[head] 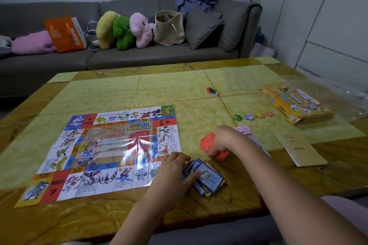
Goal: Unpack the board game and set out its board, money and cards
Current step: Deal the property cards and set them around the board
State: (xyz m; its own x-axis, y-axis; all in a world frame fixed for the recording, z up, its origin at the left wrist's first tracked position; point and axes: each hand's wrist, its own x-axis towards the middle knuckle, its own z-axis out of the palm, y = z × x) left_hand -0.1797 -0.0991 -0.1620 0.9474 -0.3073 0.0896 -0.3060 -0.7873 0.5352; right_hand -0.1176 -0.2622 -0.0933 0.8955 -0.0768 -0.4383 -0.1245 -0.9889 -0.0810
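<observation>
The paper game board [103, 155] lies unfolded on the left half of the table. Just right of its near corner my left hand [175, 167] holds a fanned stack of blue-bordered cards [207, 177] against the tabletop. My right hand [225, 141] grips several red cards [208, 142] marked with question marks, a little above the table. Behind that hand lie pink play money [243, 130] and a purple stack [255, 142], partly hidden. The yellow game box [294, 103] sits at the far right.
Four small coloured tokens [253, 116] line up before the box. Pawns and a die [213, 91] lie mid-table. A folded cream leaflet [300, 148] rests at the right, clear plastic wrap [342, 93] beyond the box. A grey sofa [139, 55] with plush toys stands behind the table.
</observation>
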